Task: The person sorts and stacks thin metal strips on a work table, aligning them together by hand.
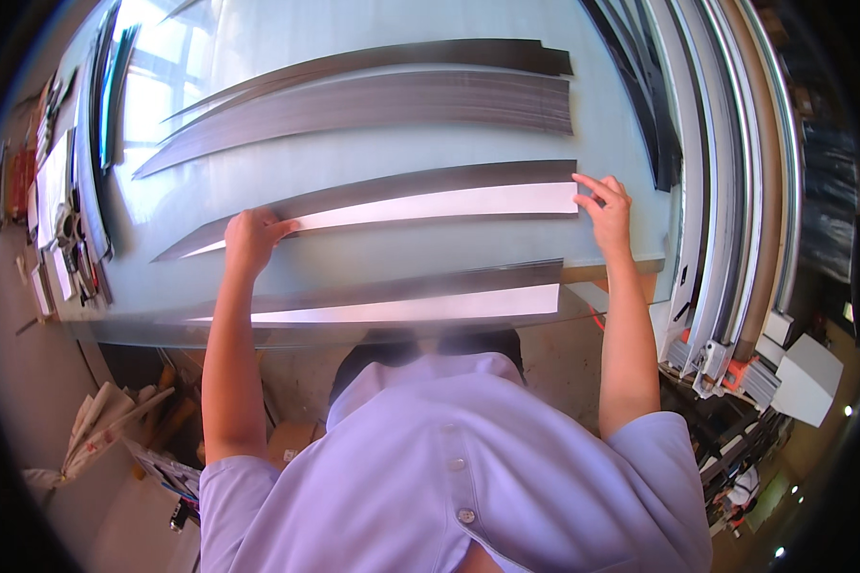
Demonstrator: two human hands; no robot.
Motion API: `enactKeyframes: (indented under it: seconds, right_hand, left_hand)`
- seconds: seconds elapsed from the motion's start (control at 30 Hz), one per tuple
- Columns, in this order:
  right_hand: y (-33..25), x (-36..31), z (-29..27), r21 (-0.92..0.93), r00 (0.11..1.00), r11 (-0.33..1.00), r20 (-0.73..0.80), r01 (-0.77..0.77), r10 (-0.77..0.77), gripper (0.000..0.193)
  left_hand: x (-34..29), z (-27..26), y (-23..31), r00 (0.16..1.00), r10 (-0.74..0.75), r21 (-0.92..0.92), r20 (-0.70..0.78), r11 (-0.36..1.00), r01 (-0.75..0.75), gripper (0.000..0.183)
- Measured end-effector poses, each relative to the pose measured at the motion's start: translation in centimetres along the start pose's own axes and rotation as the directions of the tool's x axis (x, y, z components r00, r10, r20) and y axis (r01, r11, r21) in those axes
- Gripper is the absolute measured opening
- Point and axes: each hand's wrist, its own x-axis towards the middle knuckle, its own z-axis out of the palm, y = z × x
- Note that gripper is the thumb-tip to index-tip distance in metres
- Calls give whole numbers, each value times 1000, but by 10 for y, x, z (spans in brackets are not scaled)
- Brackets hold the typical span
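A long dark grey-brown strip (430,181), tapering to the left in this view, lies across the table, with a narrower white strip (449,203) along it. My left hand (252,235) is closed at the strips' left part, fingers curled and thumb on the white strip; the fingertips are partly hidden. At the right end, my right hand (604,205) has thumb and forefinger apart, their tips at the strips' short edge. Nearer me, another dark strip (401,290) with a white strip (420,307) lies by the table's front edge.
Farther back lie more dark strips (382,105) on the pale glossy table (354,148). Dark bands (640,95) curve along the right side, beside long metal rails (726,181). Tools (67,229) and papers are at the left edge. Rolled material (100,420) stands below left.
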Motion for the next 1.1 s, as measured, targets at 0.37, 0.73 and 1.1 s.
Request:
enactKeyframes:
  seconds: [0.37, 0.73, 1.1]
  right_hand:
    - [0, -1, 5, -35, 1000, 999, -13, -5, 5, 40]
    - [-98, 2, 105, -292, 930, 954, -329, 66, -165, 40]
    - [-167, 26, 190, -321, 917, 864, 47, 388, -395, 78]
  left_hand:
    - [-2, -3, 3, 1000, 0, 5, 0, 1000, 0, 38]
    - [6, 4, -6, 999, 46, 45, -5, 998, -46, 38]
    - [7, 3, -2, 999, 44, 126, 22, 991, -47, 41]
